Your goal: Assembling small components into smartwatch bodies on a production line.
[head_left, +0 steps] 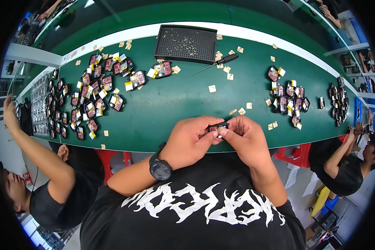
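Observation:
Close to the table's near edge, both hands meet around a small black-cased electronic module (213,128) with a reddish circuit board showing. My left hand (189,139), with a black watch on its wrist, is closed on the module's left side. From the other side my right hand (250,143) grips it, thumb pressed on top near a pale patch. Fingers cover much of the module. Several tan paper squares (242,111) lie just beyond the right hand on the green table (175,93).
Similar modules with white and yellow tabs crowd the left (107,82); another group (290,104) lies right. A black perforated tray (160,48) holding small metal pieces stands at the back, a black-handled screwdriver (228,58) beside it. Co-workers sit on both sides.

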{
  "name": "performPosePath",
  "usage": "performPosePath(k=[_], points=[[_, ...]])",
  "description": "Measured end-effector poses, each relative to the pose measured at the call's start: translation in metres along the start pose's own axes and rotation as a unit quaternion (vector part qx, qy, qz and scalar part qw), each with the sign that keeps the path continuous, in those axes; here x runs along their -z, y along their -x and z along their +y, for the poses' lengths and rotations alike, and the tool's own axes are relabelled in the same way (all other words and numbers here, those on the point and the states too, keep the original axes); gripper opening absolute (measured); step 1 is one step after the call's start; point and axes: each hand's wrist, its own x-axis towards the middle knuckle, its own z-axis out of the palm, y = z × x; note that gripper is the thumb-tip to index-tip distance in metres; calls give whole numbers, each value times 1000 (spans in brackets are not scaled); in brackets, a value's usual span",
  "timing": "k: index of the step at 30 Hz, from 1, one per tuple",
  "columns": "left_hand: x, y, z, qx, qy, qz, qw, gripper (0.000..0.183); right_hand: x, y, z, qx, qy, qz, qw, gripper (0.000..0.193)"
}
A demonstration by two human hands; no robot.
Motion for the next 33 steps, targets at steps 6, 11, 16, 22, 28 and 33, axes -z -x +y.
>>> performPosePath(k=[6, 11, 16, 22, 28, 33], points=[[5, -4, 9, 13, 97, -18, 995, 40, -2, -5, 9, 20, -58, 40, 997, 13], [7, -3, 4, -2, 142, 3, 990, 43, 1, 9, 21, 111, -3, 87, 990, 23], [7, -3, 0, -16, 137, 0, 990, 44, -6, 15, 12, 259, 266, 110, 922, 33], [8, -2, -7, -73, -17, 30, 997, 47, -13, 12, 16, 261, 287, 105, 916, 37], [11, 2, -3, -133, -106, 71, 983, 46, -18, 11, 15, 210, 270, 80, 936, 34], [4, -5, -13, -94, 105, 31, 990, 45, -18, 14, 7, 106, 151, 76, 980, 37]])
